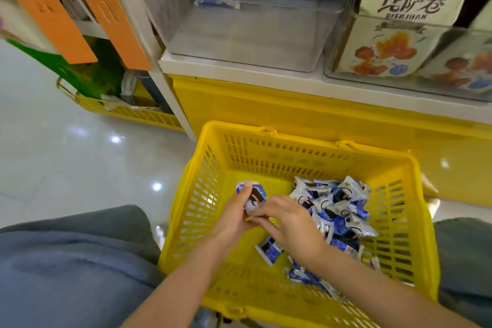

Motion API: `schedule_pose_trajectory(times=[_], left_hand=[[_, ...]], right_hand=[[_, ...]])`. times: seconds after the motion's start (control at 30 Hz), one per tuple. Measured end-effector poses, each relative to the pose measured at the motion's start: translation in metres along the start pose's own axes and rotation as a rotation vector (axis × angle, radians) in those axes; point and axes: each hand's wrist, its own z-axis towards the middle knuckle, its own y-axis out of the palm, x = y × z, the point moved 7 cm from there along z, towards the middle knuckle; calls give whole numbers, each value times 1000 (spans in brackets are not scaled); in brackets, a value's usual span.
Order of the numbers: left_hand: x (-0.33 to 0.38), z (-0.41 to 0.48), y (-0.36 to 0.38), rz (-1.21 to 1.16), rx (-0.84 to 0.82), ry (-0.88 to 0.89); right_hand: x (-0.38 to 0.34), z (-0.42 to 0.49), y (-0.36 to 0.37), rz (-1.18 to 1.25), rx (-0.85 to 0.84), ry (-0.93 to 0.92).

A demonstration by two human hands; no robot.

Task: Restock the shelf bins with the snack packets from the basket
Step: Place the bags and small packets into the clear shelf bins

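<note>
Over the yellow basket (292,139), a crouching restocker's left hand (234,218) clasps a small stack of packets (254,198), the right hand (290,221) pinching its near edge; squaring them now should ease loading the far clear bin (239,37).

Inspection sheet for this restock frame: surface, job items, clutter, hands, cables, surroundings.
Surface: glossy pale tiled floor, bearing the yellow slotted plastic basket.
Job's things: heap of blue-white snack packets in basket's right half; clear plastic shelf bin holds three at the back.
Clutter: second yellow basket with green bag, left.
Grippers: left hand grips a packet; right hand pinches its lower edge.
Cables: nothing seen.
Surroundings: cream snack boxes in neighbouring bin; orange panels.
</note>
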Motion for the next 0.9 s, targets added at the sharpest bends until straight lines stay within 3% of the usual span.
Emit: schedule_pose_trajectory(times=[0.1,0.2,0.33,0.47,0.73,0.9], left_hand=[[0,-3,1,32,43,102],[0,-1,-7,91,123,128],[-3,2,-14,133,111,111],[-8,6,-12,163,109,94],[-11,5,-10,290,122,134],[-20,1,-8,365,98,107]], right_hand=[[6,-17,6,121,-123,18],[60,-41,6,81,-197,278],[144,-108,21,-5,-635,686],[162,-143,40,-213,-929,618],[147,-136,51,-288,-850,608],[144,-134,45,-117,-732,727]])
